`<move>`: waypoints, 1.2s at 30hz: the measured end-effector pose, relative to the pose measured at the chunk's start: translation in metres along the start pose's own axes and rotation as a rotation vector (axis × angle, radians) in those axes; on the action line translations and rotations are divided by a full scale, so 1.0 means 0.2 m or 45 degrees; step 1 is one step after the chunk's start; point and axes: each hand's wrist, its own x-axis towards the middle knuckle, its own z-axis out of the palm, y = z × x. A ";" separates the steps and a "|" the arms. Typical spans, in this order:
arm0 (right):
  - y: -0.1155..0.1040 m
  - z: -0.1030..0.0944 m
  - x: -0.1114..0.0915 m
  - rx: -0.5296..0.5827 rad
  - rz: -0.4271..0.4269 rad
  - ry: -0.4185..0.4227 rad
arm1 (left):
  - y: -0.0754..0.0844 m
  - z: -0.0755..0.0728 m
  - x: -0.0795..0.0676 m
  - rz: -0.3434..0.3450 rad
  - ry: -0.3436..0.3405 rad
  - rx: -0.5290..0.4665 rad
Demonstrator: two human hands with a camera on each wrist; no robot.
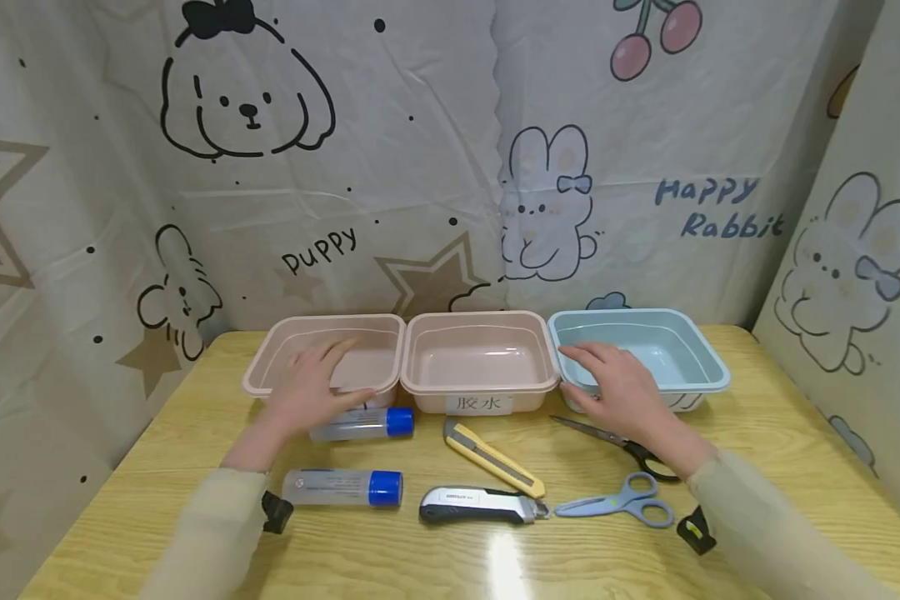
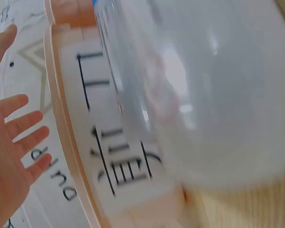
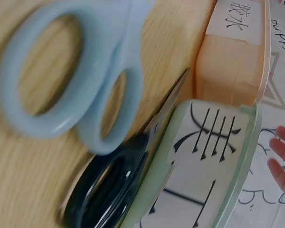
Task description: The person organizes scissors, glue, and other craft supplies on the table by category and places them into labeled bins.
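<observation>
My left hand (image 1: 311, 387) hovers over the front of the left pink bin (image 1: 270, 350), fingers spread and holding nothing. Just beneath it lies a transparent glue bottle (image 1: 345, 427) with a blue cap; a second glue bottle (image 1: 330, 487) lies nearer me. In the left wrist view, a bottle (image 2: 218, 95) fills much of the picture. My right hand (image 1: 618, 392), likewise holding nothing, reaches over the front left of the blue bin (image 1: 708, 371), fingers apart. Below it are black-handled scissors (image 1: 648, 462) and light blue scissors (image 1: 615, 504). Whether either hand touches a bin is unclear.
Between the hands stands a middle pink bin (image 1: 480, 402) with a paper label in front. A yellow utility knife (image 1: 491, 458) and a silver-and-black utility knife (image 1: 480, 505) lie before it on the wooden table (image 1: 555, 567). A printed curtain (image 1: 435, 125) hangs behind the bins.
</observation>
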 end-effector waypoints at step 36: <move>0.17 0.01 -0.37 -0.071 0.203 -0.525 | -0.39 -0.05 -0.25 -0.602 0.059 -0.323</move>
